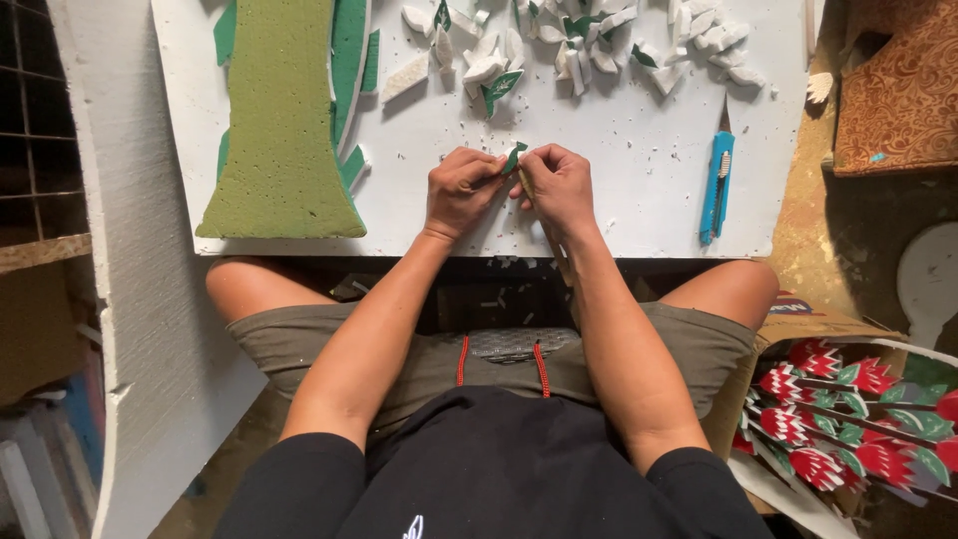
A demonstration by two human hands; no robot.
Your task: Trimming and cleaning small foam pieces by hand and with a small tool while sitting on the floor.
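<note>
My left hand (461,190) and my right hand (559,187) meet over the near edge of a white foam board (599,150). Together they pinch a small green leaf-shaped piece (514,157) between the fingertips. A thin pale stick (547,235) runs down from my right hand toward my lap. Beyond the hands lies a pile of white and green foam offcuts (579,45). A blue utility knife (716,187) rests on the board to the right of my right hand.
A big green foam shape (279,120) lies on the board's left part. A tall white foam slab (140,299) leans at the left. A cardboard box (848,419) of red and green foam flowers sits at the lower right. A brown patterned cushion (898,90) is at the upper right.
</note>
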